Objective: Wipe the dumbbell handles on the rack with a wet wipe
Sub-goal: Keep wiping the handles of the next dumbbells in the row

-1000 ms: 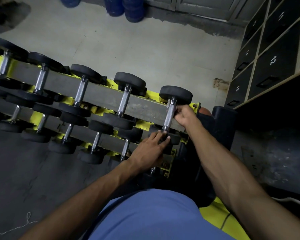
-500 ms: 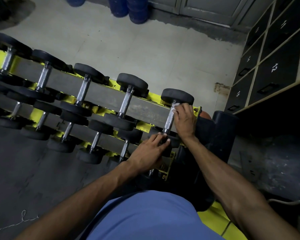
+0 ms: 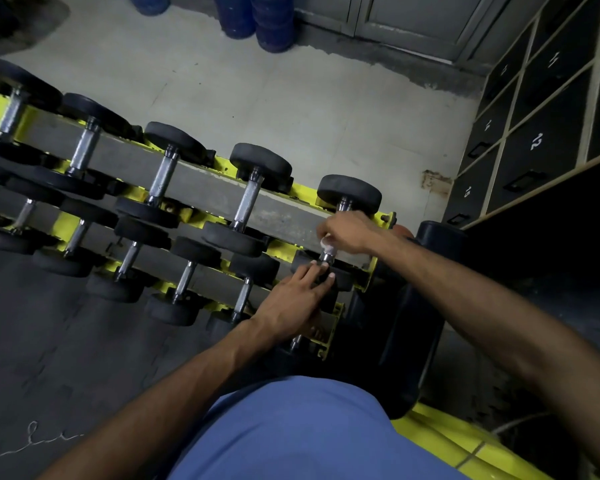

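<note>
Rack [image 3: 284,220]: yellow frame, grey beams, two tiers, runs diagonally from left edge to centre-right, with black-headed dumbbells across it.

Left hand [image 3: 291,299]: fingers [image 3: 317,271] extended and relaxed, resting flat on near head of end dumbbell [image 3: 349,192], top tier, right end of rack.

Wet wipe [image 3: 327,244]: white, bunched round that dumbbell's chrome handle [image 3: 325,257].

Right hand [image 3: 347,232]: fingers curled, clenched on wipe and handle.

Lockers [image 3: 551,161] at right: dark doors, white numerals "15" and "12" legible; remaining numerals too faint to confirm.
</note>
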`<state>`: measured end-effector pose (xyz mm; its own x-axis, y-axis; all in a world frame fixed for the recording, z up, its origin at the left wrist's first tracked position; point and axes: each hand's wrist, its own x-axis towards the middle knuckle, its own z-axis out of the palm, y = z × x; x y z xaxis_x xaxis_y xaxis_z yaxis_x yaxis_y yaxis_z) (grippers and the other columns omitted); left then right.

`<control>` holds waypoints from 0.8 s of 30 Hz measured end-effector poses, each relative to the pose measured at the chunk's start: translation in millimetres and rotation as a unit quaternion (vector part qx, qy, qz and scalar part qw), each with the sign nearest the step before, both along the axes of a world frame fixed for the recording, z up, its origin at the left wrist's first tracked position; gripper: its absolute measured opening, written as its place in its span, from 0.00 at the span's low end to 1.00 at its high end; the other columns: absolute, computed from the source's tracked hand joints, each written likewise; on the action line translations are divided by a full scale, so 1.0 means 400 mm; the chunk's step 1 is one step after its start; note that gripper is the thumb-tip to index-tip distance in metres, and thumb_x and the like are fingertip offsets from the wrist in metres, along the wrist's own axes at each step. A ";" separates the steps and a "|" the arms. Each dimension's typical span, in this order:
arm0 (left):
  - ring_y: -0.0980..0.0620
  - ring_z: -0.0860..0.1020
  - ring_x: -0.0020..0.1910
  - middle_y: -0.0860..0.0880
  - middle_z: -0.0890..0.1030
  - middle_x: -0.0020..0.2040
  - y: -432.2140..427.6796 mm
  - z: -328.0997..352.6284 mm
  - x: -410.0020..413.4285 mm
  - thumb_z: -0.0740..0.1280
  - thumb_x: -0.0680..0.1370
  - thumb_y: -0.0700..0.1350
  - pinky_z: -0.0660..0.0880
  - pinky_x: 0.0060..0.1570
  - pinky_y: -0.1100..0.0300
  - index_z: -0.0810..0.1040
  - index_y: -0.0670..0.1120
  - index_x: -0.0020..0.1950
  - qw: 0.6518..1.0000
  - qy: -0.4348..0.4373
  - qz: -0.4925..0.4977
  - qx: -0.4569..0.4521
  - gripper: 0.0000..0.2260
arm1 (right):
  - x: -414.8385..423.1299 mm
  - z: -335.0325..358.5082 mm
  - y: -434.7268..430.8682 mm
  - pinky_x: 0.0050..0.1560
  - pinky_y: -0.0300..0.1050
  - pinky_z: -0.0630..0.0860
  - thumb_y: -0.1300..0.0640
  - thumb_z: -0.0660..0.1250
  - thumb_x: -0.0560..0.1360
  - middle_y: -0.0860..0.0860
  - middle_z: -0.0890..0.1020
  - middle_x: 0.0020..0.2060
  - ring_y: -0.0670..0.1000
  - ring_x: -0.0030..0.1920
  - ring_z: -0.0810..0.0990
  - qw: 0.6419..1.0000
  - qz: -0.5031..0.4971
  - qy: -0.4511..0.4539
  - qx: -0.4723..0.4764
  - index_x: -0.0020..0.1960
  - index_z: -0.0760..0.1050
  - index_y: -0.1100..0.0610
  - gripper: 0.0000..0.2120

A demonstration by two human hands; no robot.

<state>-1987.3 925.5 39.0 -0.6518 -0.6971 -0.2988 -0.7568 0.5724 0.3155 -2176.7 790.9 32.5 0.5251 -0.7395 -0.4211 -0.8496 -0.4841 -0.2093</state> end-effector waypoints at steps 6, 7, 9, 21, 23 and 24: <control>0.41 0.54 0.81 0.41 0.56 0.82 0.007 -0.006 -0.003 0.69 0.80 0.45 0.74 0.69 0.43 0.57 0.45 0.84 1.000 0.007 0.002 -0.005 0.35 | -0.019 -0.037 0.068 0.41 0.43 0.71 0.53 0.66 0.79 0.47 0.84 0.49 0.53 0.47 0.82 0.995 -0.040 -0.081 0.034 0.53 0.81 0.47 0.06; 0.41 0.55 0.80 0.41 0.57 0.81 0.007 -0.007 -0.004 0.69 0.79 0.45 0.75 0.68 0.43 0.57 0.45 0.84 1.000 0.007 0.003 -0.007 0.36 | -0.002 -0.035 0.072 0.39 0.43 0.70 0.53 0.65 0.80 0.48 0.83 0.47 0.53 0.45 0.80 0.997 -0.016 -0.053 0.050 0.54 0.80 0.48 0.06; 0.41 0.55 0.80 0.41 0.58 0.81 0.005 -0.012 -0.003 0.69 0.79 0.45 0.76 0.67 0.43 0.58 0.45 0.84 1.000 0.003 0.002 -0.006 0.36 | 0.043 -0.020 0.055 0.34 0.43 0.66 0.54 0.63 0.80 0.49 0.79 0.43 0.54 0.41 0.77 0.998 0.022 0.033 0.043 0.52 0.80 0.51 0.07; 0.40 0.55 0.81 0.40 0.58 0.82 0.003 -0.003 -0.001 0.69 0.79 0.47 0.75 0.67 0.41 0.57 0.44 0.84 1.000 0.000 -0.003 0.001 0.37 | 0.000 -0.069 0.074 0.40 0.48 0.73 0.54 0.67 0.78 0.47 0.75 0.47 0.51 0.45 0.77 0.995 -0.013 -0.096 0.038 0.48 0.77 0.50 0.01; 0.40 0.55 0.81 0.40 0.58 0.81 0.002 -0.008 0.003 0.70 0.79 0.46 0.75 0.67 0.41 0.57 0.44 0.84 1.000 0.005 -0.002 0.002 0.37 | -0.035 -0.091 0.118 0.42 0.50 0.75 0.54 0.68 0.78 0.47 0.73 0.48 0.51 0.46 0.76 0.986 -0.064 -0.152 0.019 0.49 0.75 0.50 0.03; 0.40 0.55 0.81 0.41 0.57 0.81 0.001 -0.009 0.006 0.70 0.79 0.45 0.75 0.67 0.41 0.57 0.45 0.84 1.000 0.007 -0.002 0.001 0.37 | -0.047 -0.108 0.135 0.43 0.51 0.76 0.54 0.69 0.77 0.48 0.74 0.48 0.52 0.46 0.77 0.979 -0.106 -0.175 0.015 0.49 0.74 0.50 0.04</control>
<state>-1984.9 925.9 35.3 -0.6593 -0.6932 -0.2913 -0.7495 0.5753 0.3273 -2195.4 844.9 -10.6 0.4778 -0.8371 -0.2664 -0.8041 -0.2945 -0.5164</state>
